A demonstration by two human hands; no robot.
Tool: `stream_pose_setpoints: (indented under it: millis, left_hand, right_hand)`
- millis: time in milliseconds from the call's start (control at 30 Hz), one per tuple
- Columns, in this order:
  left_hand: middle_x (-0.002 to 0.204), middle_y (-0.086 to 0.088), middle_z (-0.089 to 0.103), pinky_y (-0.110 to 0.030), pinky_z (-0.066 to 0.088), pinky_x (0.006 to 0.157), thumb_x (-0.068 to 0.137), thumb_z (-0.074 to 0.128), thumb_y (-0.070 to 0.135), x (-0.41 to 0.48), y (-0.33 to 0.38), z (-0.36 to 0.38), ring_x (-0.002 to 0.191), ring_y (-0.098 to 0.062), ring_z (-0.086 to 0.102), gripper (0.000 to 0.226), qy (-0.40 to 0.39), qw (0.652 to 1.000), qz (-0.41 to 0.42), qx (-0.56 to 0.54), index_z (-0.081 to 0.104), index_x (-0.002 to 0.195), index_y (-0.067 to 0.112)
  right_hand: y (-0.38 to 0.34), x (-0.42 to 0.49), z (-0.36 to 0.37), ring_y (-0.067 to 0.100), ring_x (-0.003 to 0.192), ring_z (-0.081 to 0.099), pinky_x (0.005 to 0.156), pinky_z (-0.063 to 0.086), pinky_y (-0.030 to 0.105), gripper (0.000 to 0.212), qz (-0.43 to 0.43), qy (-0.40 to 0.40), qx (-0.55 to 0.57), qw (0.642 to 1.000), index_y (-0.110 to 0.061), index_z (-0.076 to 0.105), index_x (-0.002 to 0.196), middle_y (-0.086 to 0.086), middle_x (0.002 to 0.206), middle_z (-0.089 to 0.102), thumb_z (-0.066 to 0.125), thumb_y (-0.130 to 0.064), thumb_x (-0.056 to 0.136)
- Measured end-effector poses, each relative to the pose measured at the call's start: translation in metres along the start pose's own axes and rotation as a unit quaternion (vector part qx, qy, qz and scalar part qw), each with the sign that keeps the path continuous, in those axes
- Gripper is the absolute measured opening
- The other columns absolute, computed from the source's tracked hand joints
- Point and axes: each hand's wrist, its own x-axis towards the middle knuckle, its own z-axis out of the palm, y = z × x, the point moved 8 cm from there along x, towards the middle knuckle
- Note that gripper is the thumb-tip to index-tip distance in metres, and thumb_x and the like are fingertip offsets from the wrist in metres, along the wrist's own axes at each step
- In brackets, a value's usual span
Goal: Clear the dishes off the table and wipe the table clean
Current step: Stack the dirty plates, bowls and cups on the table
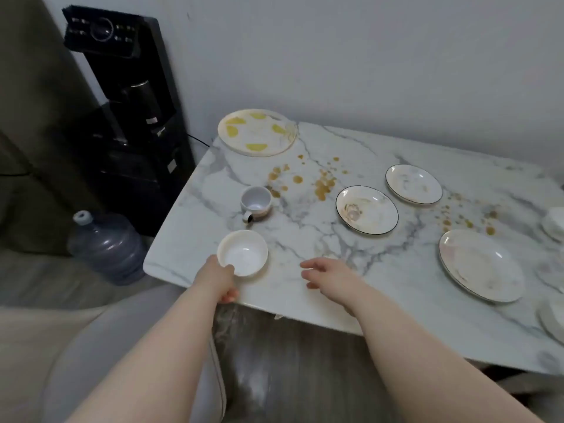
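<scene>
A small white bowl [244, 253] sits near the front left corner of the marble table [305, 233]. My left hand [219, 280] grips its near rim, thumb over the edge. My right hand [328, 274] hovers just right of the bowl with relaxed fingers and holds nothing. Behind the bowl stands a grey cup [255, 203] with its handle toward me. A round lemon-patterned tray [257, 131] lies at the far left corner. Three plates lie to the right: two dark-rimmed ones [366, 209] [413, 184] and a larger one [480, 264]. Yellow-brown spill spots [323, 184] dot the tabletop.
A black water dispenser [128, 117] stands left of the table against the wall, with a blue water jug [106, 245] on the floor beside it. More white dishes [554, 224] show at the right edge. A pale cushioned seat [91, 346] lies below my left arm.
</scene>
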Motion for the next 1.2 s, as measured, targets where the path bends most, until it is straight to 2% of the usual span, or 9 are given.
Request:
stream_pose_setpoints:
  millis: [200, 300, 367, 567, 800, 867, 1000, 1133, 1200]
  left_hand:
    - [0.072, -0.023, 0.069, -0.034, 0.053, 0.053, 0.087, 0.034, 0.003, 0.005, 0.004, 0.003, 0.061, -0.036, 0.067, 0.038, 0.015, 0.998, 0.007, -0.066, 0.05, 0.122, 0.008]
    - [0.078, -0.018, 0.067, -0.046, 0.06, 0.066, 0.088, 0.039, 0.002, -0.014, 0.032, 0.015, 0.068, -0.04, 0.07, 0.04, 0.013, 0.997, 0.042, -0.058, 0.052, 0.126, 0.01]
    - [0.088, -0.017, 0.067, -0.046, 0.061, 0.065, 0.088, 0.042, 0.001, -0.033, 0.064, 0.039, 0.064, -0.035, 0.07, 0.042, -0.009, 0.995, 0.08, -0.061, 0.052, 0.127, 0.011]
    - [0.088, -0.016, 0.067, -0.031, 0.055, 0.047, 0.089, 0.042, 0.001, -0.109, 0.176, 0.181, 0.049, -0.021, 0.067, 0.035, -0.141, 0.972, 0.187, -0.03, 0.05, 0.117, 0.021]
    - [0.084, -0.02, 0.069, -0.032, 0.054, 0.049, 0.088, 0.043, 0.003, -0.195, 0.233, 0.392, 0.057, -0.027, 0.068, 0.034, -0.295, 0.928, 0.222, 0.045, 0.05, 0.118, 0.019]
    - [0.085, -0.024, 0.069, -0.036, 0.056, 0.052, 0.088, 0.043, 0.003, -0.219, 0.244, 0.455, 0.061, -0.03, 0.067, 0.032, -0.326, 0.916, 0.222, 0.078, 0.053, 0.115, 0.017]
    - [0.075, -0.02, 0.07, -0.042, 0.058, 0.059, 0.085, 0.043, 0.003, -0.255, 0.255, 0.558, 0.059, -0.032, 0.068, 0.031, -0.361, 0.895, 0.213, 0.151, 0.059, 0.108, 0.014]
    - [0.077, -0.017, 0.073, -0.042, 0.06, 0.062, 0.083, 0.043, 0.009, -0.267, 0.253, 0.615, 0.068, -0.035, 0.071, 0.029, -0.372, 0.859, 0.232, 0.264, 0.059, 0.106, 0.018]
    - [0.076, -0.014, 0.071, -0.037, 0.057, 0.059, 0.081, 0.041, 0.008, -0.268, 0.25, 0.628, 0.062, -0.031, 0.069, 0.032, -0.363, 0.849, 0.231, 0.307, 0.059, 0.105, 0.02]
  right_hand:
    - [0.024, 0.004, -0.025, 0.015, 0.091, 0.068, 0.068, 0.043, 0.015, 0.024, 0.019, 0.03, 0.003, 0.999, -0.019, 0.064, 0.115, 0.002, 0.099, 0.066, 0.059, -0.02, 0.091]
    - [0.036, -0.001, -0.051, 0.011, 0.086, 0.067, 0.068, 0.044, 0.016, 0.025, 0.033, 0.044, 0.014, 0.998, -0.021, 0.064, 0.115, 0.001, 0.102, 0.066, 0.059, -0.021, 0.091]
    - [0.044, -0.005, -0.076, 0.01, 0.082, 0.066, 0.065, 0.044, 0.015, 0.023, 0.043, 0.065, 0.034, 0.996, -0.021, 0.064, 0.113, 0.0, 0.1, 0.066, 0.059, -0.02, 0.091]
    - [0.096, -0.039, -0.201, 0.014, 0.071, 0.068, 0.071, 0.05, 0.028, 0.018, 0.059, 0.197, 0.102, 0.973, -0.02, 0.066, 0.103, 0.006, 0.098, 0.07, 0.055, -0.016, 0.089]
    - [0.193, -0.097, -0.369, 0.025, 0.059, 0.064, 0.052, 0.053, 0.031, 0.03, 0.084, 0.304, 0.292, 0.903, -0.012, 0.065, 0.103, 0.013, 0.084, 0.069, 0.047, -0.034, 0.096]
    - [0.219, -0.113, -0.414, 0.026, 0.063, 0.066, 0.055, 0.056, 0.033, 0.028, 0.109, 0.321, 0.246, 0.908, -0.016, 0.066, 0.099, 0.011, 0.085, 0.069, 0.05, -0.038, 0.095]
    - [0.267, -0.142, -0.491, 0.026, 0.061, 0.071, 0.064, 0.061, 0.038, 0.013, 0.157, 0.338, 0.059, 0.926, -0.013, 0.068, 0.085, 0.011, 0.075, 0.071, 0.056, -0.015, 0.088]
    - [0.316, -0.146, -0.52, 0.023, 0.064, 0.071, 0.066, 0.061, 0.034, 0.015, 0.23, 0.286, -0.002, 0.93, -0.011, 0.067, 0.076, 0.007, 0.065, 0.071, 0.052, -0.007, 0.078]
    - [0.332, -0.141, -0.522, 0.022, 0.066, 0.07, 0.063, 0.058, 0.032, 0.014, 0.252, 0.258, -0.029, 0.932, -0.011, 0.065, 0.078, 0.007, 0.068, 0.071, 0.051, -0.008, 0.077]
